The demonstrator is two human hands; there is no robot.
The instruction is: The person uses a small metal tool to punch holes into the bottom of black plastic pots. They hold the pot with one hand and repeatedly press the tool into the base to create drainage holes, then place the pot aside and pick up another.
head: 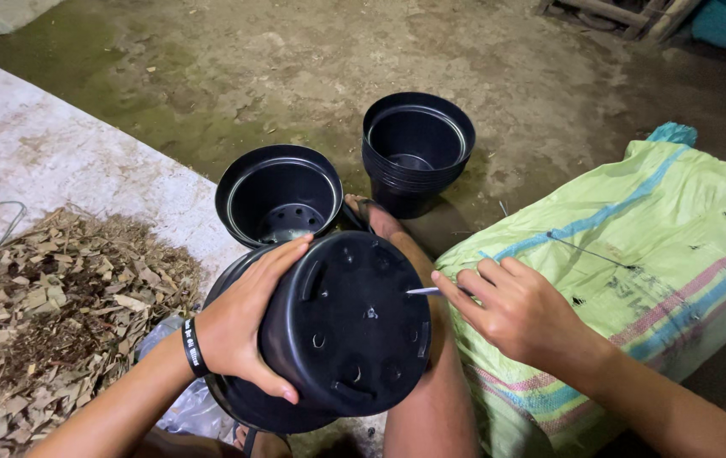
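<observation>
A black plastic plant pot (341, 326) lies tipped on its side over the person's lap, its perforated base turned up toward the camera so the ring of drain holes and slots shows. The left hand (248, 326) clasps the pot's side wall, fingers spread across the edge of the base and thumb underneath, a black wristband (195, 348) around the wrist. The right hand (511, 309) is pinched shut on a thin metal wire (425, 291), whose tip touches the pot's base near its right edge. Under the pot the person's bare leg (431, 399) runs forward to a foot (373, 216) in a sandal. Just beyond the held pot stands another black pot (278, 195), upright and open, with a holed bottom; further back and to the right is a stack of black pots (416, 153) nested together. At the right, touching the leg, lies a full green woven sack (634, 280) with blue and pink stripes. To the left, a heap of dry wood chips (49, 314) rests on a pale concrete slab (66, 153), and the mossy dirt ground (295, 59) spreads behind.
</observation>
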